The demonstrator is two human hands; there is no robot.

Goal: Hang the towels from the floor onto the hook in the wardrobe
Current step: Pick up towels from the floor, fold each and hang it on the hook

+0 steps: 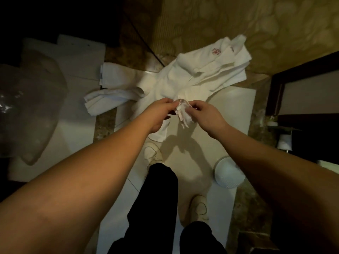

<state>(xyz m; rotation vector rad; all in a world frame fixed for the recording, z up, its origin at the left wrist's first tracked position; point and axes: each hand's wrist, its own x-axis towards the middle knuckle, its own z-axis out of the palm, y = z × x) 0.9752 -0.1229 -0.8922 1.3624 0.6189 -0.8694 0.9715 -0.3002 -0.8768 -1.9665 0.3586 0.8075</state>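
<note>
While both hands (183, 111) pinch 1 towel's (183, 116) corner, pickup is underway; next: lift it off the floor (211, 143), find the hook.

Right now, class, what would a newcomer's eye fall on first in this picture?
First, the two hands at the centre, left hand and right hand, pinching a small white crumpled thing between them. Just beyond lies a heap of white towels with red embroidery on the floor. A round white bin stands at lower right.
</note>
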